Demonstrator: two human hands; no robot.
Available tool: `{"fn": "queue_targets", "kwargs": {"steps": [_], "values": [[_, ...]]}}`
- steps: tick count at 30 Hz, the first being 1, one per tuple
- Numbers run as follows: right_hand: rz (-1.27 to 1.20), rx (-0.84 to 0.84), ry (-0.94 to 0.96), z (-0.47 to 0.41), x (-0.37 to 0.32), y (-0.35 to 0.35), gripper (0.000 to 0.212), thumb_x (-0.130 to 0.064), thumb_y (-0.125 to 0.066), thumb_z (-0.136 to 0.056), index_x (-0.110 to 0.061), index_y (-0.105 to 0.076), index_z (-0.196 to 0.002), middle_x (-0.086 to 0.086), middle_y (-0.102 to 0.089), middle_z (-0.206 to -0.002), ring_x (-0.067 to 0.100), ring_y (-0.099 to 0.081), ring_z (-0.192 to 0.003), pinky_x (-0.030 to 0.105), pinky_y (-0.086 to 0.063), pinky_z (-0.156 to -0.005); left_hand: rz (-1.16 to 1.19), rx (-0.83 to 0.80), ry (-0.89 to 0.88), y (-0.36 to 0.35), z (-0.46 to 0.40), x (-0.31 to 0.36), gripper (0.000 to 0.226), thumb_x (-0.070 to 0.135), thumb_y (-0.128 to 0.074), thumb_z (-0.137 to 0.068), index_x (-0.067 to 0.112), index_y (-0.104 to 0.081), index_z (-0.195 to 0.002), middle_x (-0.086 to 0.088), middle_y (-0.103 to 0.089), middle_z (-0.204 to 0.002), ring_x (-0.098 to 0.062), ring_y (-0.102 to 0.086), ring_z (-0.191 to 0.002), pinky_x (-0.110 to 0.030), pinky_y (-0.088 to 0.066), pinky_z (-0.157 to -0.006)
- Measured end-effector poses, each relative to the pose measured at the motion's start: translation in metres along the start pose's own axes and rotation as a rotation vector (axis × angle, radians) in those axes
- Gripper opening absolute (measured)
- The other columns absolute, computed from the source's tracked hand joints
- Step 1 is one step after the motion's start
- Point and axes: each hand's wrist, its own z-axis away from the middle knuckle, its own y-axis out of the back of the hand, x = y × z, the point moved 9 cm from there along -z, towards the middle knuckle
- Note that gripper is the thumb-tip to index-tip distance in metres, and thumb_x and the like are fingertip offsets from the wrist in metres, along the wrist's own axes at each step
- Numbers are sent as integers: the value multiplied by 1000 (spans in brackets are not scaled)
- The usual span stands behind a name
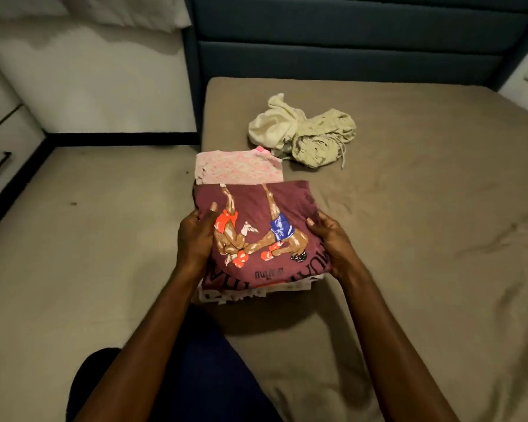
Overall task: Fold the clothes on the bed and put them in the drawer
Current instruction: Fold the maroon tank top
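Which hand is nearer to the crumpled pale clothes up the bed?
The right hand. It grips the maroon shirt's right edge, below the pale clothes; the left hand grips the left edge, farther off.

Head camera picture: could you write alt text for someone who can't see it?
Both hands, left hand and right hand, grip a folded maroon T-shirt with a boxers print at the corner of a bed. Beyond it lie a folded pink garment and crumpled pale clothes.

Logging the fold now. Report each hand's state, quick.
Left hand: grips the left edge of the folded maroon boxer-print T-shirt.
Right hand: grips the T-shirt's right edge.
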Motion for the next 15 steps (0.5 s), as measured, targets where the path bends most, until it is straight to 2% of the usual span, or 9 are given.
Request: {"fn": "queue_targets", "kwargs": {"steps": [2,4,8,11,13,15], "values": [[186,89,-1,-13,23,-4,22,0,-52,-103,-8,-71,-112,8,-79,-96,19,-75,-79,40,-60,-77,-198,77,46,21,-12,-26,30,47,-59,-100,22,-74,-98,3,-78,-95,-22,-74,-94,-33,-55,-79],[321,188,18,-18,39,0,23,1,-52,-102,-9,-73,-103,1,-79,-86,14,-73,-74,32,-56,-73,-312,90,78,32,-14,-52,26,42,-55,-103,22,-71,-102,5,-74,-98,-21,-71,-97,-31,-51,-77],[284,183,78,-20,44,3,21,-5,-55,-104,-8,-73,-114,14,-78,-105,26,-74,-91,42,-60,-82,-318,95,1,38,-13,-53,26,39,-56,-104,19,-68,-115,8,-74,-105,-7,-69,-96,-27,-55,-85],[265,126,195,-18,25,-1,24,-5,-52,-106,-5,-68,-124,9,-78,-110,23,-74,-96,36,-61,-81,-347,61,-95,31,-20,-33,26,39,-55,-105,19,-67,-115,10,-74,-105,2,-69,-93,-16,-53,-80],[249,133,231,-17,16,0,25,-5,-51,-107,-4,-67,-127,6,-78,-110,22,-75,-97,30,-61,-79,-358,64,-123,28,-24,-24,27,40,-54,-105,19,-67,-115,9,-75,-106,-1,-69,-93,-22,-55,-81],[338,189,186,-20,19,8,22,-8,-54,-106,-9,-71,-120,7,-78,-107,22,-76,-94,31,-61,-76,-435,92,-88,31,-24,-24,32,42,-56,-103,14,-66,-118,5,-74,-108,-7,-68,-90,-28,-55,-79]]}}
